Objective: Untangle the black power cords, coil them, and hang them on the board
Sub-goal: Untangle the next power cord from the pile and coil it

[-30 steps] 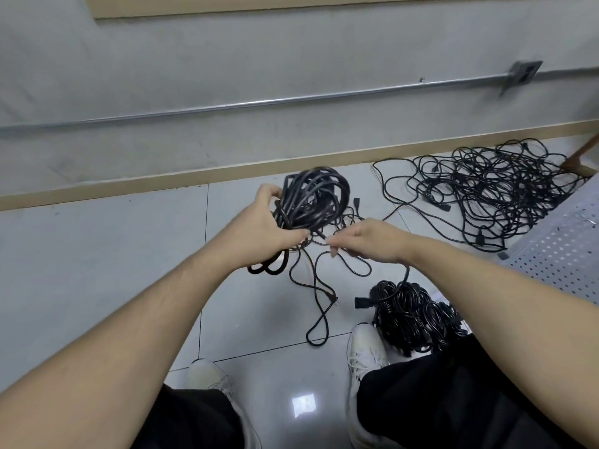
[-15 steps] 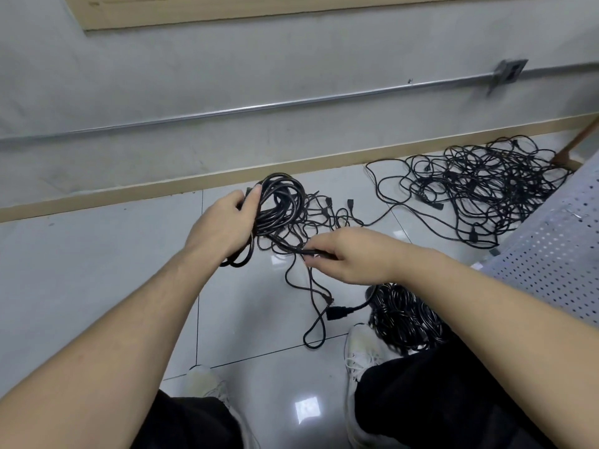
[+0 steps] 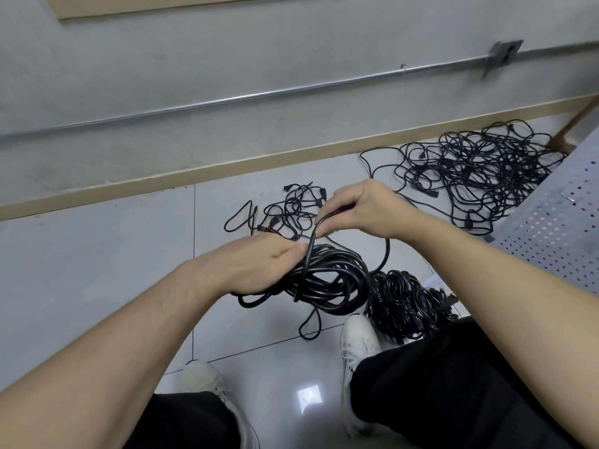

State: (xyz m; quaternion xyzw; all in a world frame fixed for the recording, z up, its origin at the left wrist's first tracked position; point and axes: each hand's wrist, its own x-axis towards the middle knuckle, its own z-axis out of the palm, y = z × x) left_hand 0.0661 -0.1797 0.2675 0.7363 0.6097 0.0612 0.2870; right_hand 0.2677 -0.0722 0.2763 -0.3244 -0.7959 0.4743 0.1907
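Note:
My left hand [image 3: 256,267] grips a thick coil of black power cord [image 3: 330,280] at its left side, low over the floor. My right hand [image 3: 359,210] pinches a strand of that cord [image 3: 312,241] just above the coil, and the strand runs down into the bundle. A loose loop [image 3: 309,328] hangs from the coil to the tiles. A small tangle of thin cords [image 3: 285,212] lies on the floor behind my hands. A large tangled pile of black cords [image 3: 476,176] lies at the back right. The white perforated board [image 3: 557,228] leans at the right edge.
A finished dark coil [image 3: 405,303] lies by my right shoe [image 3: 359,338]. My left shoe [image 3: 207,380] is at the bottom. A grey wall with a metal conduit [image 3: 259,94] and a tan skirting strip [image 3: 194,171] bounds the tiled floor behind.
My left hand has lowered the coil toward the floor and turned it. My right hand has risen and shifted right, pulling a strand up over the coil. The small tangle now lies uncovered behind.

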